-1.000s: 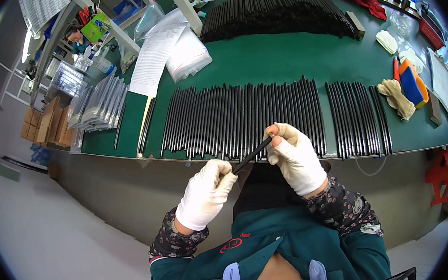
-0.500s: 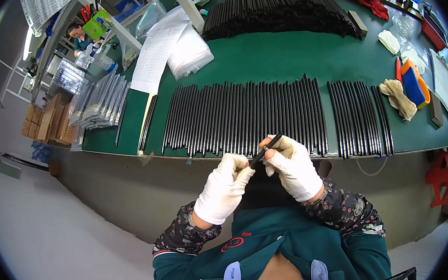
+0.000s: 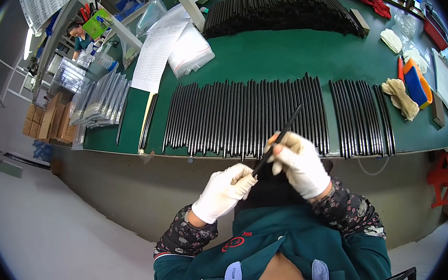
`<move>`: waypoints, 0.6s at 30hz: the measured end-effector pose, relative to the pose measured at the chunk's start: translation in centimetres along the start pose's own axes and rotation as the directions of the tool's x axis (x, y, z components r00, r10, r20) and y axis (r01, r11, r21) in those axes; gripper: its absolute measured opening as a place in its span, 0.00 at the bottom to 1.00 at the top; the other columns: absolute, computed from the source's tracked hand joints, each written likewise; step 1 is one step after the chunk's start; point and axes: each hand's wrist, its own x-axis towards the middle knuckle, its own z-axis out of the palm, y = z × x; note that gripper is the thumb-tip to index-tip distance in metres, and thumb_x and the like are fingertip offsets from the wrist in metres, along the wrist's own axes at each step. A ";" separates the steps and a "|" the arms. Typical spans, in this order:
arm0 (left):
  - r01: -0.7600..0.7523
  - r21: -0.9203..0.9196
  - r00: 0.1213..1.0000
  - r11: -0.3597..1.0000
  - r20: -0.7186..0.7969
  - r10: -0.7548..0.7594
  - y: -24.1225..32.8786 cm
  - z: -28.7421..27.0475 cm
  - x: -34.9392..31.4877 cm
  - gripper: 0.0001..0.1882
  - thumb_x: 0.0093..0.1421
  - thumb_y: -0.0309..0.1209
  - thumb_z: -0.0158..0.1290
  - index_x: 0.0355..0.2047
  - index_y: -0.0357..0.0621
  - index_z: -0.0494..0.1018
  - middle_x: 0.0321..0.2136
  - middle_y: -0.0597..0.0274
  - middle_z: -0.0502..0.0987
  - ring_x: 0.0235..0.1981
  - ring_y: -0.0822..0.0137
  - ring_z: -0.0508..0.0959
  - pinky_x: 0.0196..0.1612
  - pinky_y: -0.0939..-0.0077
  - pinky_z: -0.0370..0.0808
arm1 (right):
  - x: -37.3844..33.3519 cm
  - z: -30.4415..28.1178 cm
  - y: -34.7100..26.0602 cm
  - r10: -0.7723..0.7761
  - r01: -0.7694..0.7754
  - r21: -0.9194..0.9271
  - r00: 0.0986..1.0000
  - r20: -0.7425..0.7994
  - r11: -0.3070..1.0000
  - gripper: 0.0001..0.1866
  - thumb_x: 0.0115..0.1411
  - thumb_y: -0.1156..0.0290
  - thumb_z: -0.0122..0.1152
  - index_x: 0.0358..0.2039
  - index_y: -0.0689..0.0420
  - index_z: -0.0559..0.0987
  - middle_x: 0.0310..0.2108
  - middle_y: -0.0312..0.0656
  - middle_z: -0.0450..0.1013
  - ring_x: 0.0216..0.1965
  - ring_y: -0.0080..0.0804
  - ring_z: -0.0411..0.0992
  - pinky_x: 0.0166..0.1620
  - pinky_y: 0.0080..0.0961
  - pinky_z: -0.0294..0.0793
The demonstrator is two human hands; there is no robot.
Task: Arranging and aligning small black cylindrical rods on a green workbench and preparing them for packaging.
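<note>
A slim black rod (image 3: 292, 119) slants in front of the table edge, its far end up and to the right. My left hand (image 3: 222, 192), in a white glove, is closed round the rod's near end. My right hand (image 3: 302, 166), gloved too with bare fingertips showing, grips it around the middle. Just beyond lies a wide row of similar black rods (image 3: 243, 114), side by side on the green table (image 3: 259, 54). A smaller group of rods (image 3: 358, 117) lies to the right of that row.
At the back is a large pile of black rods (image 3: 276, 7) beside a block (image 3: 360, 22). Paper sheets (image 3: 155, 58) and plastic bags (image 3: 189, 52) lie left. A spare glove (image 3: 401, 99) and a blue-orange holder (image 3: 418, 86) sit right. Bagged bundles (image 3: 103, 100) fill the left end.
The rod now reaches farther out beyond my right hand, over the row. My right hand has shifted slightly right and toward me; my left hand stays near the same place.
</note>
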 end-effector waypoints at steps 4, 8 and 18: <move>0.096 -0.102 0.995 0.990 0.045 -0.091 0.0 -0.1 0.4 0.10 0.55 0.34 0.50 0.27 0.38 0.69 0.14 0.66 0.69 0.15 0.78 0.69 0.19 0.86 0.66 | -1.2 0.6 1.1 0.148 -0.140 -0.093 0.986 0.081 0.986 0.12 0.54 0.71 0.55 0.37 0.64 0.72 0.28 0.37 0.70 0.23 0.18 0.66 0.25 0.12 0.67; -0.202 0.217 0.928 0.955 -0.270 0.257 -0.6 -1.4 1.0 0.13 0.51 0.36 0.55 0.31 0.40 0.71 0.20 0.63 0.72 0.19 0.76 0.70 0.23 0.82 0.68 | -1.7 0.8 1.0 0.244 -0.222 -0.200 0.965 0.095 0.954 0.12 0.54 0.71 0.55 0.37 0.64 0.71 0.27 0.36 0.69 0.23 0.17 0.65 0.25 0.13 0.68; -0.363 0.213 0.824 0.907 -0.382 0.419 -0.3 -1.3 1.7 0.10 0.56 0.33 0.48 0.22 0.40 0.66 0.17 0.68 0.67 0.18 0.78 0.65 0.21 0.84 0.63 | -2.2 1.3 4.0 0.490 -0.190 -0.618 0.794 0.360 0.763 0.11 0.52 0.75 0.56 0.35 0.66 0.73 0.29 0.39 0.73 0.28 0.20 0.70 0.33 0.17 0.70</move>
